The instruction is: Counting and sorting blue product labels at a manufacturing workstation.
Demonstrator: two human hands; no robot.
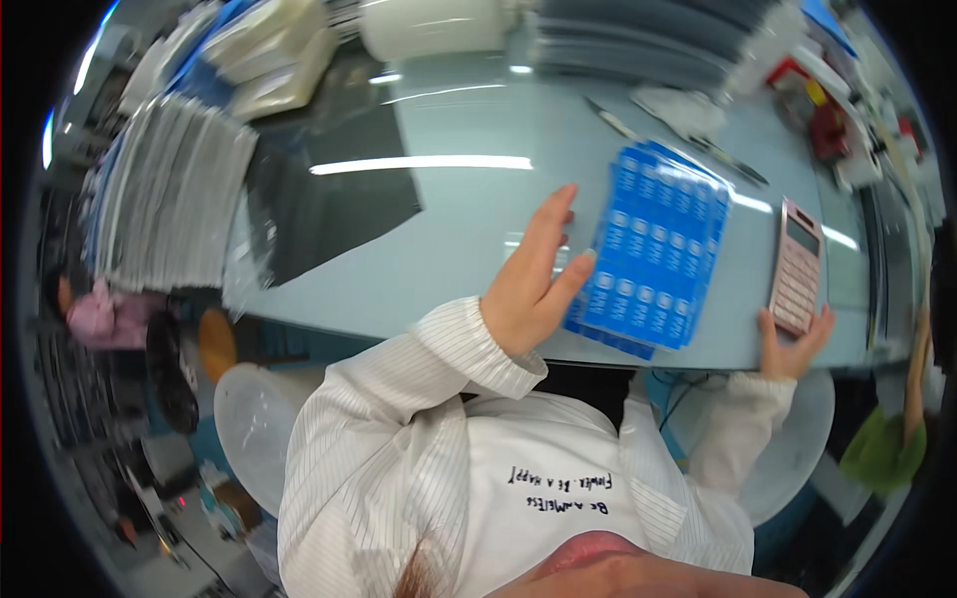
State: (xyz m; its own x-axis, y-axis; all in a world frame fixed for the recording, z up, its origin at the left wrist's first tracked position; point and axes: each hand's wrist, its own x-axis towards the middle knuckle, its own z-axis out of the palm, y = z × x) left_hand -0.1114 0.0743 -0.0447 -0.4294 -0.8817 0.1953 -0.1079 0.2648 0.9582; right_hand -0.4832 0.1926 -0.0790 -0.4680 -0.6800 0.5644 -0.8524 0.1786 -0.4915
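Note:
My left hand [533, 274] is open beside a stack of blue printed sheets [653, 254]. Its fingers stretch out above the table, and the thumb tip meets the stack's left edge. The sheets lie slightly fanned, with lower ones poking out at the near edge. At the right, my right hand [793, 347] has its thumb and fingers around the near end of a pink calculator [797, 269], which lies on the table with its keys up.
Beyond the stack lie a pen-like tool [736, 159], a slim pointed tool [610, 120] and a crumpled white wrapper [683, 108]. A tall pile of pale sheets [174, 194] and a dark film sheet [334, 189] occupy the left. A white roll [434, 25] sits at the back.

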